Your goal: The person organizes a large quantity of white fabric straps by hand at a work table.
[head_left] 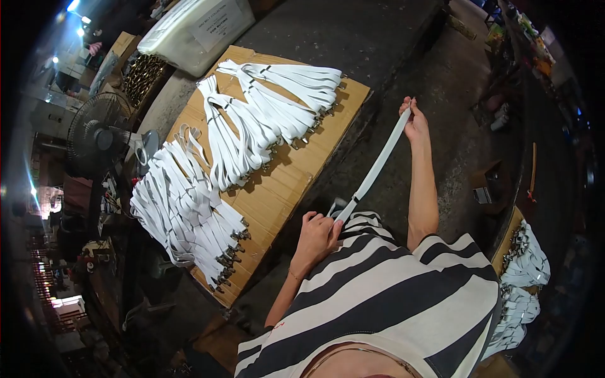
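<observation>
A long white strap (382,157) with a small black band near its lower end stretches slantwise between my two hands. Its lower end is gripped by my left hand (317,236), close to my striped shirt, with the fingers curled round it. My right hand (415,123), raised at the end of my outstretched arm, pinches the upper end. To the left, bundles of similar white straps (173,198) with metal clips lie on a cardboard sheet (296,170). Other fanned strap bundles (293,88) lie at that sheet's far end.
A translucent plastic bin (196,34) with a printed label stands beyond the cardboard. A fan (99,135) and a box of brass-coloured metal pieces (144,79) are at the left. More white strap bundles (526,258) lie at the lower right, near a small box (485,186).
</observation>
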`<action>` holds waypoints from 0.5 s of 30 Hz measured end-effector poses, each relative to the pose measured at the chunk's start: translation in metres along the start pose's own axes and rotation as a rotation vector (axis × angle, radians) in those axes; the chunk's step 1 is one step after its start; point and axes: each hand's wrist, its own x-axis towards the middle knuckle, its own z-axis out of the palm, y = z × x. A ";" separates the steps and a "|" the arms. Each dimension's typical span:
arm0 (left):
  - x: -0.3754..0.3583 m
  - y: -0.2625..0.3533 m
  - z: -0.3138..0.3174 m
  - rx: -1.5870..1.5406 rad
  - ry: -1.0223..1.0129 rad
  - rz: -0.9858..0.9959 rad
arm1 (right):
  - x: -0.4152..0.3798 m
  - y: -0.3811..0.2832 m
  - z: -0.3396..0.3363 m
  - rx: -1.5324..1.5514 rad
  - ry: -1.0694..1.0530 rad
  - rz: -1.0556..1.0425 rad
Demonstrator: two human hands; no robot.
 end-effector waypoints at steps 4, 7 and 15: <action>0.000 0.000 0.004 0.024 -0.072 -0.144 | -0.010 -0.007 -0.008 0.042 -0.011 0.019; -0.007 -0.014 0.008 0.042 -0.119 -0.201 | -0.039 -0.003 -0.004 0.127 0.016 0.053; -0.037 -0.005 0.001 0.047 -0.194 -0.029 | -0.031 0.026 -0.055 0.000 0.088 0.125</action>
